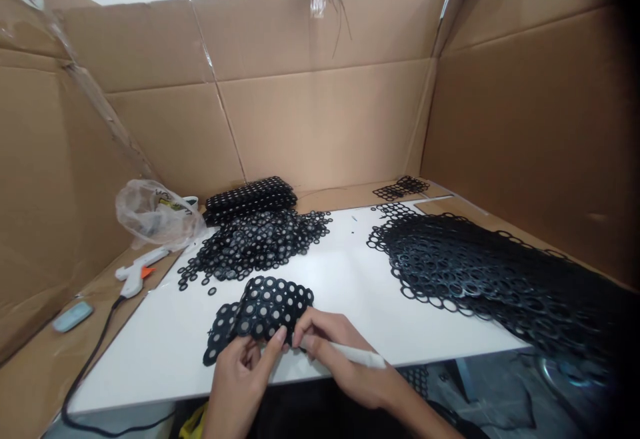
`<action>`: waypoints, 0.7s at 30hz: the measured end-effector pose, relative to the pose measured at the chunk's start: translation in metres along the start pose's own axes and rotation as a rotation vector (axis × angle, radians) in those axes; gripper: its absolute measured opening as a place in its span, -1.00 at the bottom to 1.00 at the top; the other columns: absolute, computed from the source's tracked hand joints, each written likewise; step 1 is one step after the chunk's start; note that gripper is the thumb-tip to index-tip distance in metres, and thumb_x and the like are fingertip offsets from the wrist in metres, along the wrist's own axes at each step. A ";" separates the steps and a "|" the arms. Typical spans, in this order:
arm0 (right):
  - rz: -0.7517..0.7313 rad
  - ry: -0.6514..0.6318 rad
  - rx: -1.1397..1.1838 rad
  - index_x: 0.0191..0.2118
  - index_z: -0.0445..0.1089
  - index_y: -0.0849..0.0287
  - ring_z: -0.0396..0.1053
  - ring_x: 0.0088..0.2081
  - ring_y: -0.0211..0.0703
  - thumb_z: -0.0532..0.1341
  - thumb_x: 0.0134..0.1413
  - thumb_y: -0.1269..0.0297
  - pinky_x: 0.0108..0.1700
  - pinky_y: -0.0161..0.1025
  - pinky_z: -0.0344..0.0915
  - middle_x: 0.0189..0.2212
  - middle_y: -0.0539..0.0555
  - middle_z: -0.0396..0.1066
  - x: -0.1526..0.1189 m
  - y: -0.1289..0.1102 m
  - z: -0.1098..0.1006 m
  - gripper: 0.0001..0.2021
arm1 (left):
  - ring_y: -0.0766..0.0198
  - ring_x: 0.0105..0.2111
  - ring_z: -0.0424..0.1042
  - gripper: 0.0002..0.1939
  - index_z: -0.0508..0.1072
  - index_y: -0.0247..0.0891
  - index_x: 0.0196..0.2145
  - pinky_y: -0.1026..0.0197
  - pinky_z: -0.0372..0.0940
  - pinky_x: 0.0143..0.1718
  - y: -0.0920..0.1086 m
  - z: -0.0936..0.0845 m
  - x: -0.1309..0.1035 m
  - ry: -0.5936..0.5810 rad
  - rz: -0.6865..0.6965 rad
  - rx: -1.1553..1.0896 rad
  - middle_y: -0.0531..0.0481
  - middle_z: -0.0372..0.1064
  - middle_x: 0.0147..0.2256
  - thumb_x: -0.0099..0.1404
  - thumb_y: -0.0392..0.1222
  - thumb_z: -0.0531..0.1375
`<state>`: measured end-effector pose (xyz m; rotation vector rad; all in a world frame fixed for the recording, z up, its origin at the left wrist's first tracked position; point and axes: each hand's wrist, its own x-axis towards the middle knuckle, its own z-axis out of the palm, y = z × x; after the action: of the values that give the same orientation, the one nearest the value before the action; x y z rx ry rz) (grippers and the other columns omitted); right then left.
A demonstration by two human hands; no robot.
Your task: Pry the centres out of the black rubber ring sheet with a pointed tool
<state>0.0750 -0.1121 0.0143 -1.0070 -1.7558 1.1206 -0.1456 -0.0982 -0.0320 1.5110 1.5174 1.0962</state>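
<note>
Near the lower centre of the frame, a black perforated sheet [260, 315] is being pinched by the left hand [240, 375] while a white stick [350, 353] is being gripped by the right hand [340, 352], so rings are likely being torn if it is being pushed off-centre.

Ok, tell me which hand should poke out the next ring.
Right, probably. The right hand holds the white stick with its tip at the black sheet; the left hand grips the sheet's edge.

At the lower centre of the frame, the left hand [240, 375] pinches a black perforated sheet [265, 312] on the white board [350, 279], while the right hand [340, 359] grips a white stick [350, 353] touching the sheet's edge.
</note>
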 end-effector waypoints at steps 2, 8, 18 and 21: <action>-0.006 0.013 0.050 -0.10 0.44 0.13 0.37 -0.30 -0.20 0.13 0.31 0.42 -0.24 -0.31 0.24 -0.34 -0.04 0.42 -0.001 0.002 0.000 -0.84 | 0.30 -0.52 0.17 -0.39 0.30 -0.20 -0.56 0.28 0.11 -0.49 -0.003 0.000 0.000 0.026 0.009 0.030 0.14 0.13 -0.58 0.20 0.35 0.41; -0.042 0.044 0.053 -0.06 0.30 0.09 0.38 -0.29 -0.18 0.10 0.42 0.32 -0.26 -0.29 0.24 -0.32 -0.03 0.42 -0.001 0.011 0.006 -0.93 | 0.27 -0.55 0.24 -0.40 0.38 -0.21 -0.59 0.27 0.14 -0.53 0.002 -0.004 0.003 0.031 -0.002 -0.003 0.09 0.23 -0.61 0.19 0.35 0.42; -0.297 0.062 -0.345 -0.02 0.33 0.02 0.44 -0.22 -0.22 0.08 0.43 0.43 -0.14 -0.33 0.28 -0.17 -0.01 0.47 -0.003 0.018 0.017 -0.83 | 0.02 -0.36 0.56 -0.47 0.66 -0.32 -0.38 0.19 0.43 -0.33 0.011 -0.010 0.004 -0.034 -0.001 -0.067 -0.15 0.62 -0.40 0.25 0.30 0.39; -0.283 0.047 -0.357 -0.01 0.32 0.02 0.45 -0.21 -0.23 0.06 0.46 0.42 -0.14 -0.34 0.29 -0.16 -0.01 0.48 -0.002 0.018 0.018 -0.82 | 0.10 -0.47 0.47 -0.43 0.56 -0.28 -0.55 0.21 0.36 -0.44 0.012 -0.009 0.002 -0.006 0.029 -0.021 -0.09 0.50 -0.53 0.22 0.34 0.38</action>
<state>0.0627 -0.1142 -0.0078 -0.9411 -2.0283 0.6159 -0.1493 -0.0973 -0.0172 1.5249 1.4799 1.1206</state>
